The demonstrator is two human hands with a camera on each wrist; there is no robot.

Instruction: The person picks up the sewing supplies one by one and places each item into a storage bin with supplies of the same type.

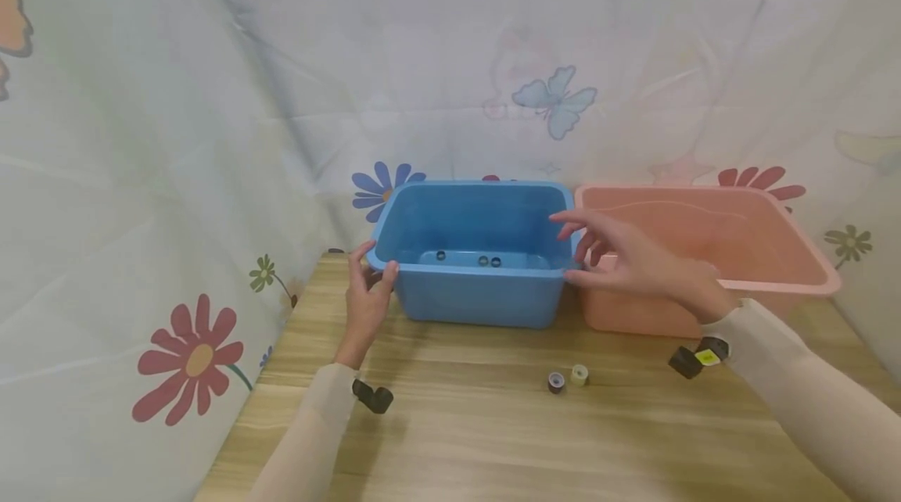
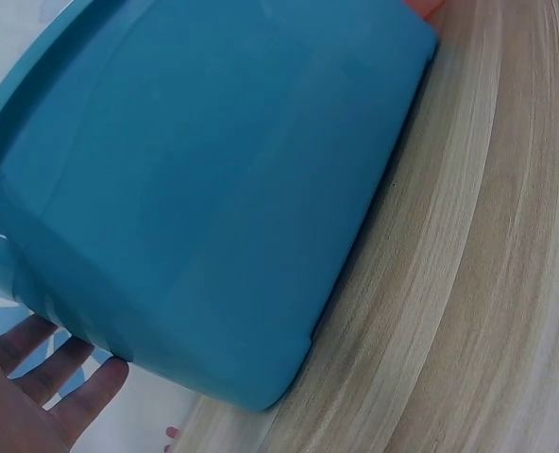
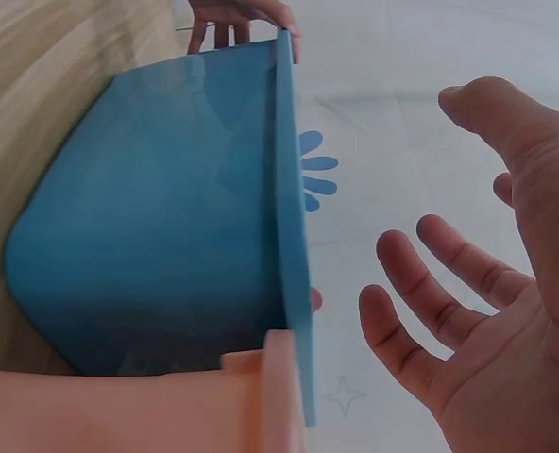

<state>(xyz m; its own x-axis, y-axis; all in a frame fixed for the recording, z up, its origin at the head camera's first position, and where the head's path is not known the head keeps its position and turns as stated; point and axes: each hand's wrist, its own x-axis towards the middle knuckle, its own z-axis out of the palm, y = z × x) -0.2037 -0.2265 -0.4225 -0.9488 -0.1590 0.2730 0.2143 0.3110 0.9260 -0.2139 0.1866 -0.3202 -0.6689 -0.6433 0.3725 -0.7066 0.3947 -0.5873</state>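
A blue plastic bin [image 1: 486,299] stands on the table. My left hand [image 1: 366,302] grips its front left corner, thumb at the front rim and fingers along the left side. In the left wrist view those fingers [image 2: 91,396] lie against the outer wall. My right hand [image 1: 626,256] hovers by the bin's right rim, fingers spread and slightly bent, holding nothing; in the right wrist view a gap shows between it and the rim. Inside the bin lie a small round piece [image 1: 440,256] on the left and two more [image 1: 489,261] side by side near the middle.
A pink bin [image 1: 647,310] stands close against the blue one on the right. On the wooden table [image 1: 450,424] in front are a dark round piece [image 1: 556,382] and a pale one [image 1: 579,374]. A flower-printed curtain [image 1: 422,56] hangs behind and at the sides.
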